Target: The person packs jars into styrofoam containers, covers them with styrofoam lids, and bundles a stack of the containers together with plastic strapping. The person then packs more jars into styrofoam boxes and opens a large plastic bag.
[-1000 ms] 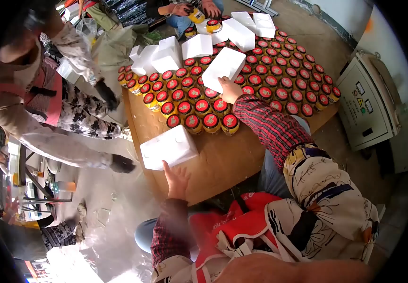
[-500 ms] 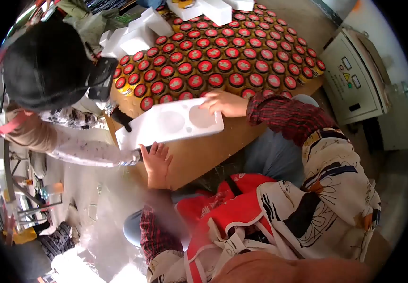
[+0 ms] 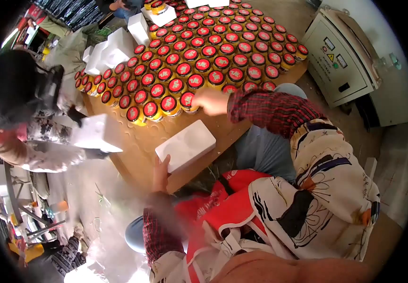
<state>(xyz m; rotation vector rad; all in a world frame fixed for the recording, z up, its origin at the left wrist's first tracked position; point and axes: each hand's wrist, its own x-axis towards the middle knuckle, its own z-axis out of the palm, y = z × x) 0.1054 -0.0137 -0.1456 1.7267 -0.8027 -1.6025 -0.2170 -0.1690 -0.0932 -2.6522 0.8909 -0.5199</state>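
On the front part of the brown table point(image 3: 142, 162) lies a white foam block point(image 3: 186, 145) with round recesses on top. My left hand point(image 3: 161, 173) touches its near left corner, thumb apart from the fingers. My right hand point(image 3: 211, 101) reaches over the front row of red-lidded jars point(image 3: 168, 103), its fingers at a jar point(image 3: 188, 100). Those fingers are bent round the jar's near side and partly blurred. Many more jars with red lids and yellow sides stand packed together behind it.
At the left a person in a black cap point(image 3: 15, 87) holds another white foam block point(image 3: 96, 133) in black-gloved hands. More foam pieces point(image 3: 117, 48) lie behind the jars' left side. A grey electrical cabinet point(image 3: 338, 56) stands at the right. Another person's hands show at the top.
The long foam piece between me and the co-worker is now apart: one block is with the co-worker, one lies by my left hand. My right hand has moved off the foam to the jars.
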